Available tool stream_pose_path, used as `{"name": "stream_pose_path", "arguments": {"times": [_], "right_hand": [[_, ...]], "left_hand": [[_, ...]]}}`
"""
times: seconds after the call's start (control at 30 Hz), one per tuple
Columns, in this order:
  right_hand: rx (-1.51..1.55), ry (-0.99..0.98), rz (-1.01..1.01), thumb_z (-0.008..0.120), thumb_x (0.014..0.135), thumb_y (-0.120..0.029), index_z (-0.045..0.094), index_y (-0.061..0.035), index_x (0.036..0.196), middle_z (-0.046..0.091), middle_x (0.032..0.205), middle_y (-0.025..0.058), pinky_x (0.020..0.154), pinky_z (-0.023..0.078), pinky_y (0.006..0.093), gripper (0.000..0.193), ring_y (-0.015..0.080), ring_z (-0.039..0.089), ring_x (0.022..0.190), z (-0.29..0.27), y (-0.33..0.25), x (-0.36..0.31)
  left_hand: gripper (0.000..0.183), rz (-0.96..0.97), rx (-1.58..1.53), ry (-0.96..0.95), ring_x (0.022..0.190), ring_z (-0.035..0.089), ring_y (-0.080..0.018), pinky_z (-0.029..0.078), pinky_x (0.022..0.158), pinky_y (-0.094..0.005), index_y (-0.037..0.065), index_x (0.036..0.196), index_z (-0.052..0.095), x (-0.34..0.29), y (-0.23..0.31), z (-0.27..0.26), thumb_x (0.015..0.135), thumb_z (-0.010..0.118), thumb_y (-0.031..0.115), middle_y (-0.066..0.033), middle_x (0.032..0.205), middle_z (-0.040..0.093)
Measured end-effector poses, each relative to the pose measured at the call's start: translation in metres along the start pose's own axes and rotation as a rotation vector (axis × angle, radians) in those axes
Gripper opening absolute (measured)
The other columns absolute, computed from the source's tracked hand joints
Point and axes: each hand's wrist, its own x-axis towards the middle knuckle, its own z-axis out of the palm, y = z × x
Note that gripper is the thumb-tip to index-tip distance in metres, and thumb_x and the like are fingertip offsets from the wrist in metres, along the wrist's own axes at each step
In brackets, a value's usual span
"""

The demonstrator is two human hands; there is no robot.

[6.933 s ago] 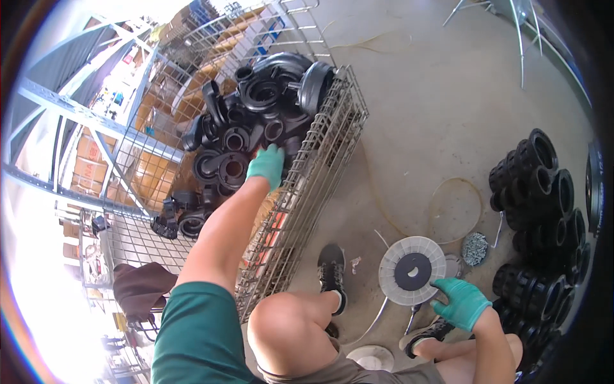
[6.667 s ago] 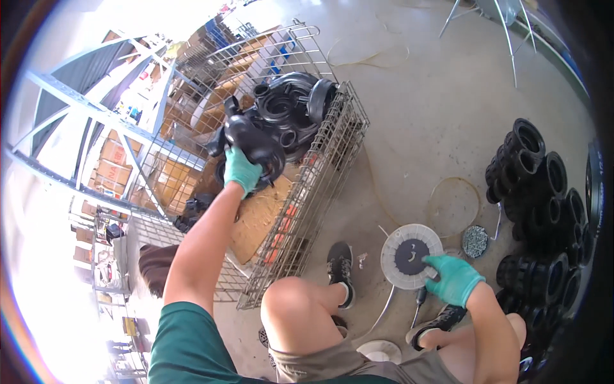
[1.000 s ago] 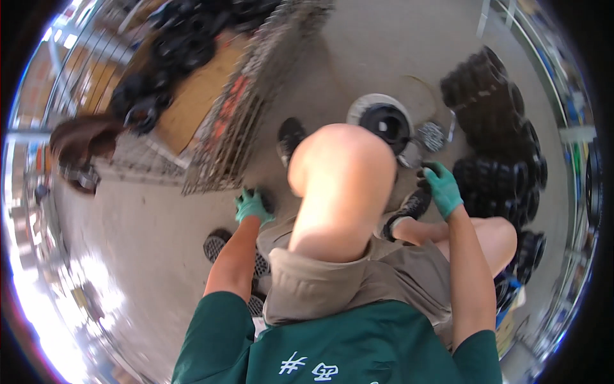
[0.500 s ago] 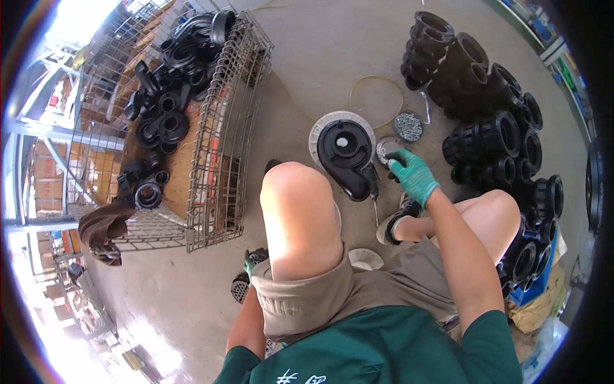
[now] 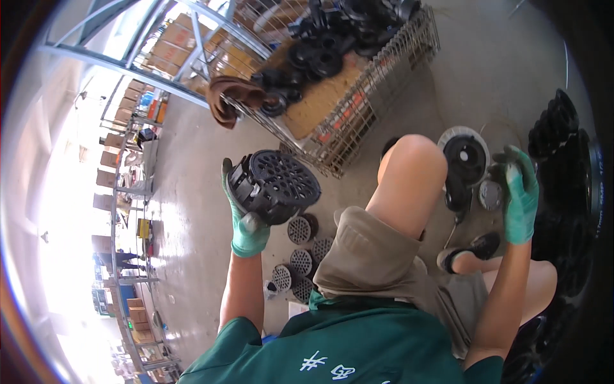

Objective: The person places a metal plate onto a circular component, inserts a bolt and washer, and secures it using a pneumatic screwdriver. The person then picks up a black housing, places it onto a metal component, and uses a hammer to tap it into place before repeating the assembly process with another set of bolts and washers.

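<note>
The left hand (image 5: 246, 224) holds a perforated round part (image 5: 274, 185) up, and just below and to its right more perforated discs (image 5: 300, 253) lie on the floor (image 5: 192, 192). Beyond it stands a wire cage (image 5: 358, 96) with moulded parts (image 5: 320, 51) in it and a cloth (image 5: 230, 96) over its rim. The right hand (image 5: 519, 195) is beside a round housing (image 5: 465, 157) on the floor, with stacked parts (image 5: 563, 166) to its right.

Brown cartons (image 5: 171, 40) on far shelving (image 5: 137, 150)
</note>
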Motion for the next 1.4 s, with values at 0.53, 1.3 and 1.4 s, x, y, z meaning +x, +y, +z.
{"name": "stream_pose_path", "arguments": {"times": [0.53,1.3,1.4], "right_hand": [[-0.226,-0.079,-0.362,0.081,0.075,-0.012,0.053,-0.0065,0.133,0.063,0.118,0.0195,0.086,0.055,0.0397,0.065,0.0363,0.067,0.102,0.061,-0.03,-0.045],[0.085,-0.158,0.25,0.072,0.089,-0.026,0.058,0.0043,0.125,0.069,0.106,0.0122,0.086,0.054,0.0328,0.049,0.0169,0.064,0.097,0.034,0.019,-0.004],[0.038,-0.141,0.247,0.072,0.09,-0.034,0.056,0.005,0.127,0.066,0.111,0.0196,0.091,0.052,0.0376,0.055,0.0259,0.064,0.103,0.024,0.005,-0.009]], "left_hand": [[0.12,-0.32,0.238,-0.679,0.132,0.05,-0.0334,0.051,0.104,-0.0466,0.012,0.158,0.011,0.059,-0.062,0.195,0.073,0.083,0.056,-0.0151,0.15,0.041],[0.136,0.606,0.928,-1.369,0.133,0.034,-0.0554,0.042,0.104,-0.0608,0.022,0.154,0.029,0.116,-0.087,0.242,0.04,0.096,0.052,-0.0334,0.148,0.027],[0.137,0.674,0.902,-1.37,0.134,0.034,-0.0528,0.039,0.109,-0.0582,0.012,0.154,0.027,0.12,-0.097,0.249,0.043,0.094,0.055,-0.0319,0.149,0.028]]}}
